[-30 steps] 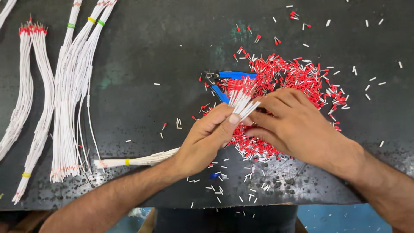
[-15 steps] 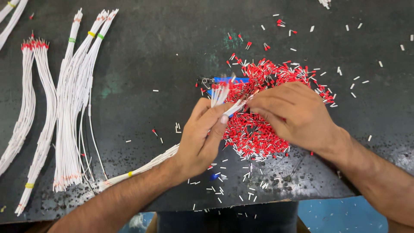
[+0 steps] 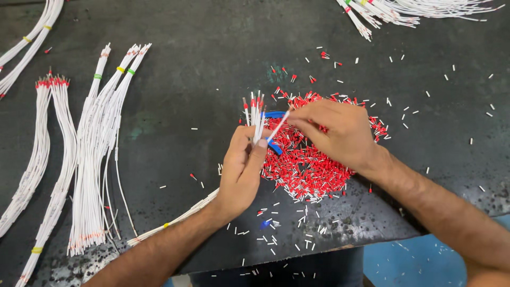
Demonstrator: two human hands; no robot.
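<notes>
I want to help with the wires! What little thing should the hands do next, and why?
Probably push a red cap from the pile onto the single wire pinched by the right hand. Its tip looks bare, while several wires in the bundle in the left hand already have red tips.

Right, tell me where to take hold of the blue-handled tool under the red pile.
Probably the blue handles, from the left, by the left hand: only that end pokes out of the red ferrule pile, the rest is buried. The right hand is pinching one wire.
</notes>
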